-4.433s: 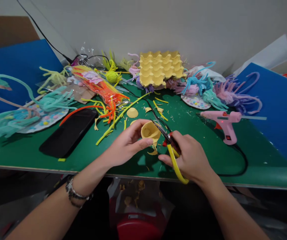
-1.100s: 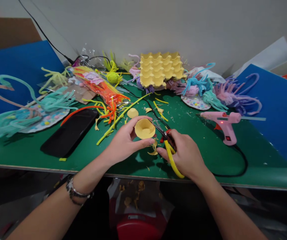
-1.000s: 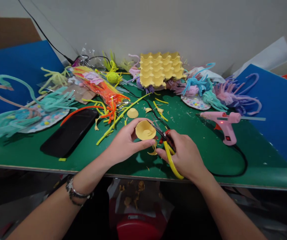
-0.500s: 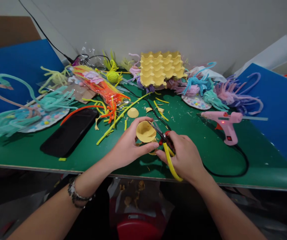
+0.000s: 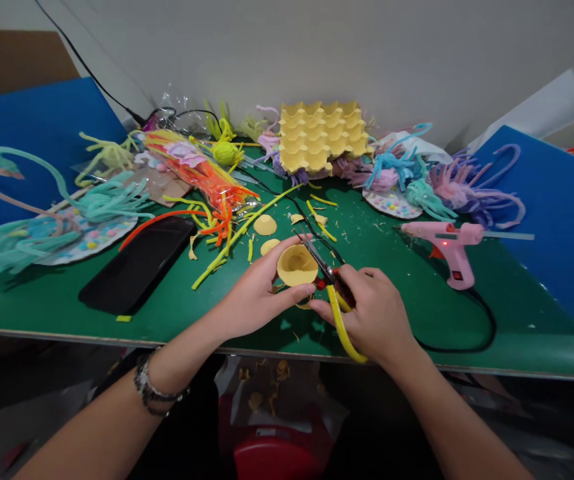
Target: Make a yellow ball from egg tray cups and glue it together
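Note:
Between its thumb and fingers, my left hand (image 5: pixel 254 290) holds a small round yellow egg-carton cup (image 5: pixel 297 268), hollow side facing me. My right hand (image 5: pixel 374 317) grips scissors (image 5: pixel 341 327) with yellow handles. Their blades lie along the cup's right rim, slightly apart, with the tips by my left fingertips. Paper scraps (image 5: pixel 303 305) show below the cup, partly hidden by my left thumb. Two more cut pieces, a yellow cup (image 5: pixel 265 225) and a partly covered one (image 5: pixel 269 247), rest on the green table (image 5: pixel 247 333) just beyond my left hand.
A yellow egg tray (image 5: pixel 321 137) stands at the back among pipe-cleaner figures (image 5: pixel 389 170). A pink glue gun (image 5: pixel 449 243), its light red, lies right with a trailing cord. Left are a black phone (image 5: pixel 139 267) and orange pipe cleaners (image 5: pixel 217 187). Blue panels (image 5: pixel 541 200) flank both sides.
The cup has shifted slightly right and turned in my left hand, its rim now against the blades. A second cut piece on the table has come into view behind my fingers.

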A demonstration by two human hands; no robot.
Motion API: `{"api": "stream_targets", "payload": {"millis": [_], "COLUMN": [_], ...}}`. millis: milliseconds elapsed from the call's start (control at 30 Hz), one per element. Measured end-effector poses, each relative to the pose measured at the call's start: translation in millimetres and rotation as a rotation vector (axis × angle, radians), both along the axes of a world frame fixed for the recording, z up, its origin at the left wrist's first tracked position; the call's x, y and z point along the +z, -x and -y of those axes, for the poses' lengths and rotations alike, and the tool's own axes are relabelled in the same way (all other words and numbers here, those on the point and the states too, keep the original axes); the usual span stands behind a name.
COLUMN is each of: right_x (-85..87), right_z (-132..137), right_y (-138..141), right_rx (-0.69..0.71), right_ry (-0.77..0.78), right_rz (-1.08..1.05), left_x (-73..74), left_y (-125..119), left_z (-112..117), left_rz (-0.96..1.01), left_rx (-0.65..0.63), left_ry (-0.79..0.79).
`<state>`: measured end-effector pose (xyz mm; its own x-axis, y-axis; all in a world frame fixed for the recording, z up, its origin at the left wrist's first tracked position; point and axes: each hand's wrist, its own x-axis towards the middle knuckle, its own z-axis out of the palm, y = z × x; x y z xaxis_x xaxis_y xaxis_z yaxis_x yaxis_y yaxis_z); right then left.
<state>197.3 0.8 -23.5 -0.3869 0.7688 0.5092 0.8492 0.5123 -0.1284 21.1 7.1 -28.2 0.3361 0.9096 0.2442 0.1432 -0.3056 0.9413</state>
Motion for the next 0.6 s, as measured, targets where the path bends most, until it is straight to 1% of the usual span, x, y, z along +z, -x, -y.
{"api": "stream_targets", "payload": {"millis": [100, 233, 400, 500, 600], "right_x": [1.2, 2.4, 1.2, 0.8, 1.4], "right_z": [0.2, -1.1, -2.4, -2.2, -1.4], "right_y": [-1.2, -2.4, -2.1, -1.5, -0.8], "right_rx": [-0.01, -0.011, -0.008, 0.009, 0.012], "right_ry": [-0.01, 0.01, -0.014, -0.024, -0.015], "right_rz": [0.008, 0.054, 0.071, 0.061, 0.054], "left_x": [-0.1, 3.5, 8.0, 7.5, 6.3], "left_y": [0.4, -0.1, -0.5, 0.3, 1.6], "left_z": [0.0, 0.8, 2.1, 1.8, 0.7], "left_rz": [-0.011, -0.011, 0.056, 0.14, 0.178], "left_rx": [0.003, 0.012, -0.062, -0.116, -0.16], "left_ry": [-0.027, -0.039, 0.072, 0.122, 0.167]}}
